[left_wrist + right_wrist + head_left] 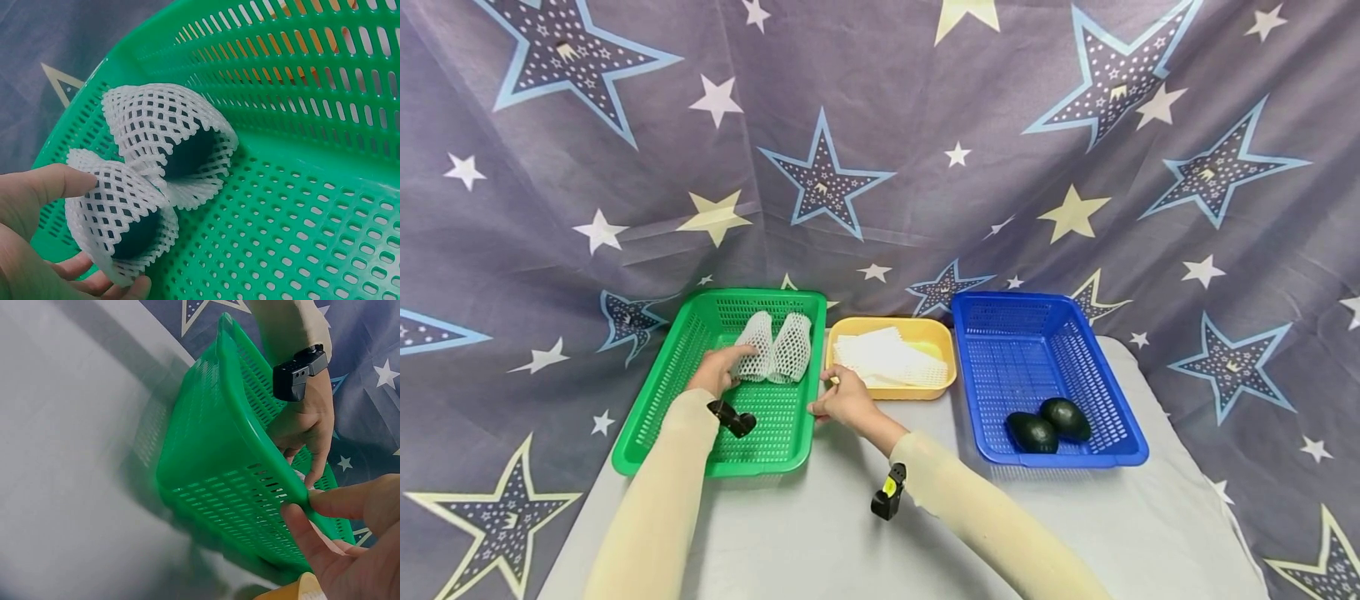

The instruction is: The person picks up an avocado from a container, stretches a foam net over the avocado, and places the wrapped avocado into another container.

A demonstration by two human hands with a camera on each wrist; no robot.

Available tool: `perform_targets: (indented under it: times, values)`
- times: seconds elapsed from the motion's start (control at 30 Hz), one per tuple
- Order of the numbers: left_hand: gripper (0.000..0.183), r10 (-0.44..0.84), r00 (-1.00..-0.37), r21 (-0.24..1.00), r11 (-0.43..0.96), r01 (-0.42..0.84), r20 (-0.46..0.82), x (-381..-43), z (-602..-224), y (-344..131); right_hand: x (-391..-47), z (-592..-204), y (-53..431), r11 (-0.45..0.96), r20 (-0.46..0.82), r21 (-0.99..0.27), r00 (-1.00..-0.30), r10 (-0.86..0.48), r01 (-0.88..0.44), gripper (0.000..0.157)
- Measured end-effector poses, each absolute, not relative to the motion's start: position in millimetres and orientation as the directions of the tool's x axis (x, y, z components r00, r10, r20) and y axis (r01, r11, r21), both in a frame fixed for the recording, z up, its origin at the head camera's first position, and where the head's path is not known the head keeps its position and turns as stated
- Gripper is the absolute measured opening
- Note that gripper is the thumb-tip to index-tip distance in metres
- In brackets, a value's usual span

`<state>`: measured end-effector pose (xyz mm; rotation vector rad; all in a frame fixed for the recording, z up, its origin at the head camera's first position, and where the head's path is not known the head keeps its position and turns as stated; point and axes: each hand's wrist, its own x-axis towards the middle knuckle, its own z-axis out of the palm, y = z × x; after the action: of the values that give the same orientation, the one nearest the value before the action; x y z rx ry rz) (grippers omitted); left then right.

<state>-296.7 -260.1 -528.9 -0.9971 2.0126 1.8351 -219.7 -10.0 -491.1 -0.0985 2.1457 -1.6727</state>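
Inside the green basket (640, 408), two avocados in white foam net sleeves lie side by side. My left hand (718, 369) holds the left netted avocado (119, 215), thumb on top of the net and fingers curled under its lower side. Dark skin shows through the sleeve's open end. The other netted avocado (172, 134) lies right against it, toward the basket's side wall. My right hand (847, 398) pinches the basket's right rim (275, 456), thumb and forefinger on either side of it.
Right of the green basket stands a small yellow basket (951, 358) with a pile of flat white foam nets (887, 354). A blue basket (1015, 325) farther right holds two bare avocados (1032, 432). Behind the table (820, 533) hangs a star-patterned cloth (880, 75).
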Motion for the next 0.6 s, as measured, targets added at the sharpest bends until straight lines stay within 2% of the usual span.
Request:
perform_targets:
  times: [0.33, 0.6]
  values:
    - [0.083, -0.321, -0.725, 0.773, -0.037, -0.633, -0.609, -296.6, -531.9, -260.4, -218.6, -492.7, -10.3, 0.3, -0.288, -0.934, -0.909, -0.302, 0.197, 0.051]
    - [0.085, -0.299, -0.725, 0.753, 0.029, -0.657, -0.621, -295.0, -530.0, -262.2, -218.2, -492.8, -9.7, 0.292, -0.284, -0.936, -0.91, -0.303, 0.195, 0.052]
